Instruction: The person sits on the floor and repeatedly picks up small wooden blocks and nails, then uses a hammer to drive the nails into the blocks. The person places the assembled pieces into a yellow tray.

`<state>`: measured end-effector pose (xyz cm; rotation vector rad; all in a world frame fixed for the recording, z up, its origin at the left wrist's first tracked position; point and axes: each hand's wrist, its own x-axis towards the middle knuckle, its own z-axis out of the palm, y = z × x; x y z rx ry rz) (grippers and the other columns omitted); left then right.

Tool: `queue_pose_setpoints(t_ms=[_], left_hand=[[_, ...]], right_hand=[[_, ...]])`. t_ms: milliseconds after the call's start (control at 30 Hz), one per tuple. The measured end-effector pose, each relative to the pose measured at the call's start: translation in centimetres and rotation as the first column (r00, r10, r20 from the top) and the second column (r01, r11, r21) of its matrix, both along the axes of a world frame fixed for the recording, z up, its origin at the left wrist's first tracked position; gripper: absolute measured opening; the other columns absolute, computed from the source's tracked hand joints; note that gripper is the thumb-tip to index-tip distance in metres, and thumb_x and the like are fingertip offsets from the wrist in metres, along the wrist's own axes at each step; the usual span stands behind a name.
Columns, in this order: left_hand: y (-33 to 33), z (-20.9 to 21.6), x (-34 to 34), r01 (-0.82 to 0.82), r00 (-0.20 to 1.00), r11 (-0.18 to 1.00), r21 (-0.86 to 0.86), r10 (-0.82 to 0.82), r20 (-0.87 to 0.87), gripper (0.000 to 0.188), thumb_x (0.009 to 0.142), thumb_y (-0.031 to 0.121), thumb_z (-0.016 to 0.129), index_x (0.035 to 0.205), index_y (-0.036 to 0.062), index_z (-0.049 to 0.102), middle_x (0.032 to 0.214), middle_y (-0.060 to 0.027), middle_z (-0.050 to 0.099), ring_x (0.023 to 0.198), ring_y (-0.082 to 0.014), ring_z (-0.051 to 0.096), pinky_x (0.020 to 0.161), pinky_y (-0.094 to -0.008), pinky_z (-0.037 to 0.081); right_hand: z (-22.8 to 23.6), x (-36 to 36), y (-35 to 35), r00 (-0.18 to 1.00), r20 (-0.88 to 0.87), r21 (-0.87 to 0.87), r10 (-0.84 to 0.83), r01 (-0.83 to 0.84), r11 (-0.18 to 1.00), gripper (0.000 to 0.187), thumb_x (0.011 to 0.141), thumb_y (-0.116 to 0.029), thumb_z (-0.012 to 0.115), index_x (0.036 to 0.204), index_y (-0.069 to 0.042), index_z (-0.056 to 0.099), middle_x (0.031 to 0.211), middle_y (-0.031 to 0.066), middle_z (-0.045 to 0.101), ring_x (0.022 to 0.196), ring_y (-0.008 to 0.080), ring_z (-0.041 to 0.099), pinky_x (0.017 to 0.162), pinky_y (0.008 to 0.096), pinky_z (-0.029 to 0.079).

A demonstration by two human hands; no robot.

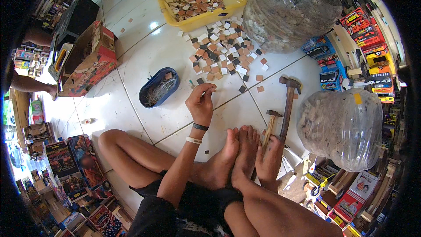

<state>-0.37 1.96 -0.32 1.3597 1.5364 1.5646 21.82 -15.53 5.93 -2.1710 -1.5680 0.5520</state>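
Note:
My left hand point(201, 105), with a black band and a pale band at its wrist, is raised over the tiled floor. Its thumb and fingers are pinched together; what lies between the tips is too small to make out. Beside it stands a dark blue oval tub point(170, 97) of thin nail-like pieces. My right hand point(268, 162) grips a small hammer point(270, 125) by its light wooden handle, head upward, next to my bare feet point(243, 153). A larger hammer point(288, 105) with a dark handle lies just right of it. Small square pieces point(219, 55), brown, white and black, are scattered ahead.
Behind the scattered squares sits a yellow basin point(189, 25) with more squares. Large clear plastic bags point(291, 11) bulge at the right. A worn cardboard box point(98, 57) stands left. Stacked wooden toy trucks with printed panels point(360, 28) line both sides. Another person's arm point(33, 83) shows far left.

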Motion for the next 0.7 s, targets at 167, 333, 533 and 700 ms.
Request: queue_pose_setpoints(t_ms=[167,333,533,700], left_hand=[[0.1,-0.3,-0.1,-0.003,0.999,1.000,-0.002,0.003,-0.034,0.010,0.093,-0.010,0.072,0.097,-0.0011,0.073,0.097,-0.0097,0.078,0.090,-0.0177,0.073,0.081,-0.0305,0.058],[0.3,-0.6,0.0,-0.013,1.000,0.998,0.064,0.014,-0.004,0.019,0.088,-0.014,0.071,0.098,0.0022,0.074,0.095,-0.0087,0.079,0.082,-0.0171,0.074,0.071,-0.0282,0.056],[0.1,-0.5,-0.3,0.007,0.999,0.999,0.053,-0.005,-0.035,0.019,0.088,-0.014,0.071,0.098,0.0020,0.075,0.097,-0.0084,0.079,0.082,-0.0169,0.073,0.072,-0.0283,0.055],[0.2,-0.6,-0.4,0.009,1.000,0.998,0.066,-0.010,0.011,0.019,0.088,-0.014,0.072,0.097,0.0027,0.075,0.095,-0.0086,0.078,0.082,-0.0158,0.072,0.072,-0.0281,0.055]], right_hand=[[-0.4,0.5,-5.5,0.872,-0.422,-0.362,-0.248,0.089,0.928,0.045,0.106,-0.032,0.059,0.135,0.001,0.049,0.110,0.0306,0.069,0.096,0.0505,0.068,0.089,0.0555,0.054],[1.5,0.2,-4.1,0.894,-0.430,-0.142,-0.125,0.070,0.987,0.048,0.106,-0.022,0.057,0.149,-0.002,0.048,0.105,0.0233,0.073,0.093,0.0327,0.071,0.087,0.0411,0.055],[5.4,-0.7,1.5,0.908,-0.227,0.107,0.352,-0.336,0.936,0.057,0.106,-0.006,0.055,0.161,-0.006,0.042,0.133,0.0271,0.068,0.116,0.0462,0.068,0.094,0.0458,0.056],[6.8,-1.9,4.1,0.883,-0.166,0.044,0.439,-0.438,0.898,0.058,0.105,-0.003,0.056,0.161,-0.011,0.044,0.134,0.0259,0.068,0.123,0.0415,0.067,0.097,0.0446,0.057]])
